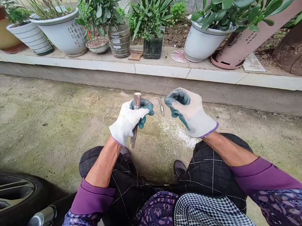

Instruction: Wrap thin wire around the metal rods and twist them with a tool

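Observation:
My left hand (133,117), in a white glove with a green coated palm, is closed around a short wooden stick (137,102). The stick stands nearly upright, its pale cut end on top and its lower part showing beneath the glove. My right hand (187,109), gloved the same way, is curled shut to the right of it; whatever its fingers hold is hidden. Between the hands a thin, pale loop of wire or cord (154,98) shows, with a small slim rod (161,107) beside it. I cannot tell whether these hang or lie on the ground.
White powdery bits (183,135) are scattered over the concrete ground (65,106) below my hands. Ahead runs a tiled ledge (161,70) with several potted plants, among them a white pot (200,41). A car wheel (14,192) and a metal cup-like object (42,219) are at lower left.

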Motion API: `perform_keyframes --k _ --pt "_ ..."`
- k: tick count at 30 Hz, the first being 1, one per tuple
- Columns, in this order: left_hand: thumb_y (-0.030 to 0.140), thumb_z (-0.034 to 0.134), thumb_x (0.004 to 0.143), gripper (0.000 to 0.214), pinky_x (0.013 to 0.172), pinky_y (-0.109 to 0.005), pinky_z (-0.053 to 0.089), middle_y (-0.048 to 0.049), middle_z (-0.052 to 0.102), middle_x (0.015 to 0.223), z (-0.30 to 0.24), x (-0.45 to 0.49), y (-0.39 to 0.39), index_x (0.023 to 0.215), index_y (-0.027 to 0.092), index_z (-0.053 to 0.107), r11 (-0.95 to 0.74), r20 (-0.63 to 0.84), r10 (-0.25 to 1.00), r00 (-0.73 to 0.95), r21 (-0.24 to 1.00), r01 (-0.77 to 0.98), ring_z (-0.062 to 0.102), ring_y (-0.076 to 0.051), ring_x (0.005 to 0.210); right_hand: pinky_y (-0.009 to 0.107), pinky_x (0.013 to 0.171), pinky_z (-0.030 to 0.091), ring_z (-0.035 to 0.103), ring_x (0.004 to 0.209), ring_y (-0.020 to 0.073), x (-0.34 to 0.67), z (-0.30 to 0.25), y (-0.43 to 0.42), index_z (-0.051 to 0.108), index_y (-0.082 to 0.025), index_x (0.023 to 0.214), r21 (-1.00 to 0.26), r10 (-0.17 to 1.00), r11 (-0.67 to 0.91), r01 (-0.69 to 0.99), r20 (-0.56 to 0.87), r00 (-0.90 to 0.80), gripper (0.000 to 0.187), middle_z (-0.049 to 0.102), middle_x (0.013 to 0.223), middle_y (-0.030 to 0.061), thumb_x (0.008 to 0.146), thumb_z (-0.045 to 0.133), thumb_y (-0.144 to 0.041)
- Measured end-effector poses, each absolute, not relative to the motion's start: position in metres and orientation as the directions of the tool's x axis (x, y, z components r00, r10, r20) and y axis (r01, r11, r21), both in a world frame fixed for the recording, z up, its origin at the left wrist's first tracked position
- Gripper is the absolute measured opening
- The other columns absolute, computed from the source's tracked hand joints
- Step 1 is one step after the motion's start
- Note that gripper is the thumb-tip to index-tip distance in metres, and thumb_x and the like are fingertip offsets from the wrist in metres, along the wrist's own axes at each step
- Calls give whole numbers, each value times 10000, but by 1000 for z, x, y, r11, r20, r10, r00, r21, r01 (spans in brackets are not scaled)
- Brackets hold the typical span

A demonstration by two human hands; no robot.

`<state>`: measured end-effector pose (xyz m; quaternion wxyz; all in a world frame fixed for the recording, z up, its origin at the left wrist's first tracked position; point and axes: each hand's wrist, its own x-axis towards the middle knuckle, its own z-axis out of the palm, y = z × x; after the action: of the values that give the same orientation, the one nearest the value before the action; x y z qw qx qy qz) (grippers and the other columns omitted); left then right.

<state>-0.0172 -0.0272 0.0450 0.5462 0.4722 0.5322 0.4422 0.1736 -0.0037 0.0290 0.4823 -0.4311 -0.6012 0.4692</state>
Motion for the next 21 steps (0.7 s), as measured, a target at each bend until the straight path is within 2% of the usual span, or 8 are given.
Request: perform_keyframes --k 2,5,7,9,13,16,21 --pt "231 685 688 168 348 -189 357 5 656 652 43 -16 -25 825 143 641 164 -165 986 30 986 27 429 -42 381 253 537 443 519 614 110 170 29 -5 673 -198 859 -938 953 283 199 252 -167 204 635 735 -3 784 733 -378" --pt "254 702 677 178 363 -194 365 24 623 625 41 -16 -24 798 146 630 162 -162 984 72 987 3 423 -41 388 270 602 460 547 672 129 165 28 -5 707 -197 888 -885 914 352 306 254 -317 171 657 747 -2 772 714 -323" --pt "250 705 660 197 376 -194 366 24 625 646 41 -17 -23 811 142 637 166 -161 981 111 986 -36 422 -35 398 254 569 447 538 642 120 164 28 -5 700 -183 823 -906 906 321 276 209 -367 139 634 693 -10 773 696 -313" --pt "245 713 646 239 387 -196 367 22 636 677 40 -19 -23 853 139 656 179 -168 975 148 982 -61 425 -32 405 234 496 419 504 566 100 165 29 -6 684 -168 782 -962 923 202 185 124 -365 181 592 630 -21 777 700 -348" --pt "233 727 637 267 395 -205 369 47 584 598 41 -21 -24 883 141 679 179 -170 973 155 983 -47 432 -46 398 214 413 401 460 482 74 171 34 -9 690 -147 830 -1000 927 -6 28 -16 -374 284 558 595 -35 738 762 -406" --pt "229 723 638 252 401 -205 365 52 549 552 43 -21 -25 870 136 692 176 -174 976 130 984 -6 439 -53 400 207 417 426 482 497 73 172 35 -10 703 -138 863 -1000 919 -9 8 -11 -394 315 581 615 -23 731 784 -412" --pt "234 716 647 266 400 -201 364 43 561 582 43 -22 -26 892 131 710 174 -174 977 121 985 8 441 -50 410 189 370 381 446 455 60 167 33 -9 685 -148 784 -999 948 25 36 12 -319 283 543 565 -33 774 737 -427"
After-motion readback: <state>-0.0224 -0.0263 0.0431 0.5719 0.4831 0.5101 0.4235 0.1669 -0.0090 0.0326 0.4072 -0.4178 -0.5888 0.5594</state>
